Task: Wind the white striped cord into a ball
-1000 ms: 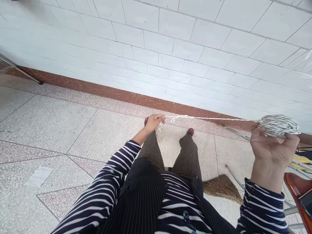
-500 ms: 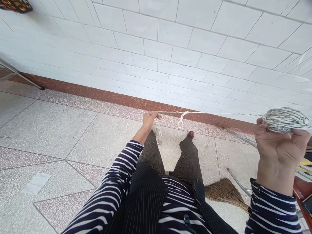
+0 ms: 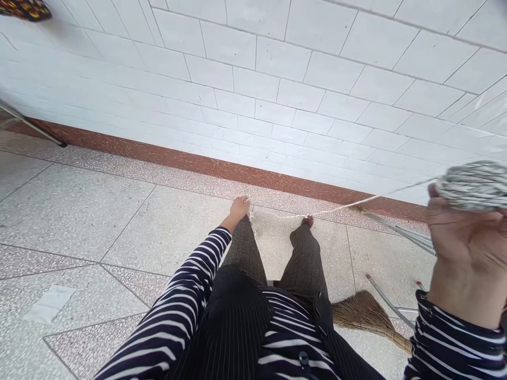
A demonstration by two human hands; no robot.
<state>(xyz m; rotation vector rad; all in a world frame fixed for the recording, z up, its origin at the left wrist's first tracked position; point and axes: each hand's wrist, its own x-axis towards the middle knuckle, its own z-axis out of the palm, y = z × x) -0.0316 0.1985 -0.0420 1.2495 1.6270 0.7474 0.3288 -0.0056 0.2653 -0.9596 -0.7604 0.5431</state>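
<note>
Left hand has dropped toward the knee, pinching the yarn strand, which now sags. Right hand has risen, clenched on the yarn ball.

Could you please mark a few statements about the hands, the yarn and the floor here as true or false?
1. The right hand holds a ball of yarn. True.
2. The left hand is empty. False: it pinches the strand.
3. The strand runs from the left hand to the ball. True.
4. A broom leans upright on the wall. False: it lies on the floor.
5. The wall is tiled white. True.
</note>
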